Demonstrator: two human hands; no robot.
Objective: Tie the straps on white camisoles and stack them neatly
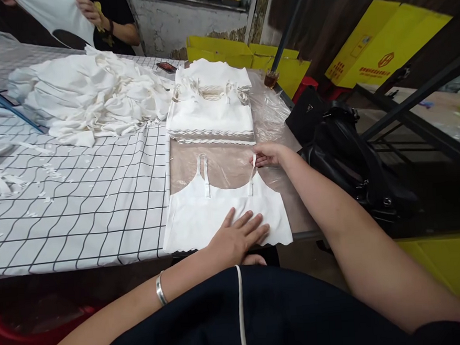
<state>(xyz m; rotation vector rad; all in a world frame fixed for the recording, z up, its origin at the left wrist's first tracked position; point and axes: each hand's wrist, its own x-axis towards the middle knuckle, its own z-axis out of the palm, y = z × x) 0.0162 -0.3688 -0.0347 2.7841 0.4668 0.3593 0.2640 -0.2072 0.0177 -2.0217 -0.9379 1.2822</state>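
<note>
A white camisole top [201, 216] lies flat at the table's near edge, straps pointing away from me. My left hand [238, 235] rests flat on its lower hem, fingers spread. My right hand [268, 154] pinches the end of the top's right strap [252, 173] and holds it stretched out. The left strap [204, 174] lies loose on the table.
A neat stack of folded white tops [210, 116] sits just beyond. A heap of loose white tops [86, 98] covers the grid-patterned cloth [78, 204] at left. Black bags [342, 149] stand right of the table. Another person's hand [90, 11] holds white fabric at the far end. Yellow boxes [382, 41] stand behind.
</note>
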